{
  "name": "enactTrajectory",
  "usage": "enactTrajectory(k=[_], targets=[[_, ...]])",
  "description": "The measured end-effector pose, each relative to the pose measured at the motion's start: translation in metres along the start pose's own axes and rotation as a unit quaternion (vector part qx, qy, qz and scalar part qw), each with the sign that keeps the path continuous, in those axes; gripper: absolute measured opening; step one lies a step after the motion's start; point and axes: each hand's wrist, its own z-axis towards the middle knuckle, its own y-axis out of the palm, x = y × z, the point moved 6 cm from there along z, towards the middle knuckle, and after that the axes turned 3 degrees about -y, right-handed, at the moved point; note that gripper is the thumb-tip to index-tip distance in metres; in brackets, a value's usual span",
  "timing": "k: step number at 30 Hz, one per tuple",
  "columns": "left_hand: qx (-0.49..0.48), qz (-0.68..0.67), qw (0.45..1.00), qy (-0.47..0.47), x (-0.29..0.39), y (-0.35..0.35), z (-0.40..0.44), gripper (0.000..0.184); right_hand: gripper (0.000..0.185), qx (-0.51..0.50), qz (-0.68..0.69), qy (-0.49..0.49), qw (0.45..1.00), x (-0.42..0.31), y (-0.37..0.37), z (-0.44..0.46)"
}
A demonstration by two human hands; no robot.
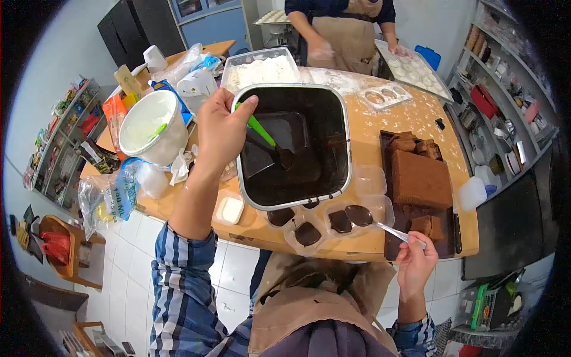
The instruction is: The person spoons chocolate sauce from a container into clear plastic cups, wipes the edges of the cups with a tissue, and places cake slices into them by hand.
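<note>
My left hand (pixel 221 128) grips the rim of a deep square tub (pixel 342 149), tilted so that its dark, chocolate-coated inside faces me. A green-handled spatula (pixel 262 131) leans inside it, its handle by my thumb and its head in the chocolate. My right hand (pixel 416 262) is closed on the handle of a metal spoon (pixel 399 233). The spoon's tip is at a dark chocolate portion (pixel 359 215) in a clear plastic cup (pixel 383 213). More clear cups with chocolate in them (pixel 307 234) stand under the tub's near edge, partly hidden by it.
To the right, a dark tray (pixel 404 241) bears a brown cake block (pixel 421 181) and a knife (pixel 457 232) lies at its edge. A white bucket (pixel 169 140) and plastic bags (pixel 98 199) are left. Across the table (pixel 357 128), a person (pixel 345 35) handles a dough tray (pixel 416 71).
</note>
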Motion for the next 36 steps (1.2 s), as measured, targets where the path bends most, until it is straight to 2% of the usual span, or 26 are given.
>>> enactTrajectory(k=[6,10,20,23,26,32,36], targets=[[-0.009,-0.033,0.999,0.005,-0.005,0.002,-0.001,0.021,0.012,0.040,0.069,0.049,0.996,-0.001,-0.005,0.008],[0.004,0.031,0.999,-0.007,0.001,0.001,-0.005,0.022,0.011,0.044,0.061,0.061,0.995,-0.006,-0.002,0.010],[0.002,0.014,1.000,0.009,-0.001,0.003,-0.008,0.019,0.010,0.008,0.068,0.017,0.997,-0.019,0.010,0.015],[0.032,-0.035,0.998,0.032,0.003,0.000,-0.010,0.030,0.011,0.003,0.072,0.015,0.997,-0.023,0.013,0.015],[0.032,-0.013,0.999,0.035,0.011,-0.001,-0.013,0.030,0.012,0.001,0.076,0.006,0.997,-0.031,0.021,0.016],[0.009,0.042,0.999,0.027,0.027,0.000,-0.018,0.023,0.012,-0.032,0.077,-0.011,0.996,-0.048,0.059,0.021],[0.016,0.008,0.999,0.038,0.032,0.005,-0.021,0.026,0.011,-0.081,0.029,-0.025,0.996,-0.032,0.095,0.024]])
